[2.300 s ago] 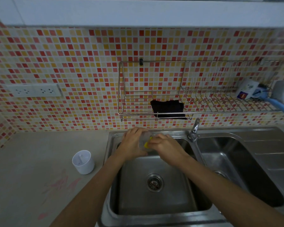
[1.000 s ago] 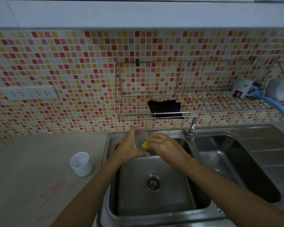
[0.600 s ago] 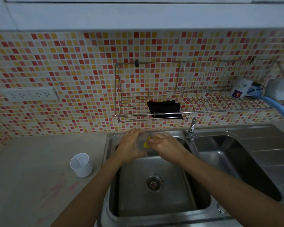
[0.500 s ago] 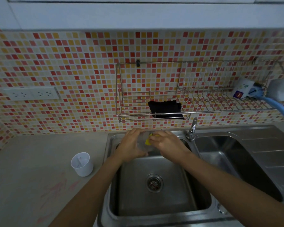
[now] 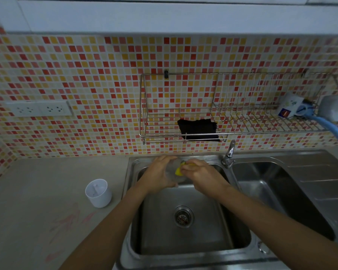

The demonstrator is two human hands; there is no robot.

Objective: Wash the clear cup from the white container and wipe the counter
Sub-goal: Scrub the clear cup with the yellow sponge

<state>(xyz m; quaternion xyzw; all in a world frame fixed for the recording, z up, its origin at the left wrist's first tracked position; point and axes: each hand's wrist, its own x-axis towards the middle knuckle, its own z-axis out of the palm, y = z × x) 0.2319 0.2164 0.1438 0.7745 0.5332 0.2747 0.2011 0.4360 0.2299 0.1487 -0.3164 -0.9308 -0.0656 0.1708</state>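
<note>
Over the back of the left sink basin [image 5: 183, 244], my left hand [image 5: 158, 175] grips the clear cup [image 5: 173, 173], which lies tilted with its mouth toward the right. My right hand [image 5: 200, 175] presses a yellow sponge [image 5: 178, 171] into the cup's mouth. The cup is mostly hidden by both hands. The white container [image 5: 98, 192] stands upright on the grey counter [image 5: 37, 191], left of the sink. Pink smears [image 5: 70, 221] mark the counter in front of the container.
A tap [image 5: 229, 154] stands between the two basins, with the right basin [image 5: 281, 195] and drainboard beyond. A wire rack [image 5: 232, 131] on the tiled wall holds a dark cloth [image 5: 198, 129], a white mug [image 5: 290, 107] and a blue-handled brush [image 5: 329, 126]. Wall sockets [image 5: 39, 109] sit at left.
Both hands stay over the left basin while the sponge works back and forth in the cup, which turns slightly in my left hand. The container has not moved.
</note>
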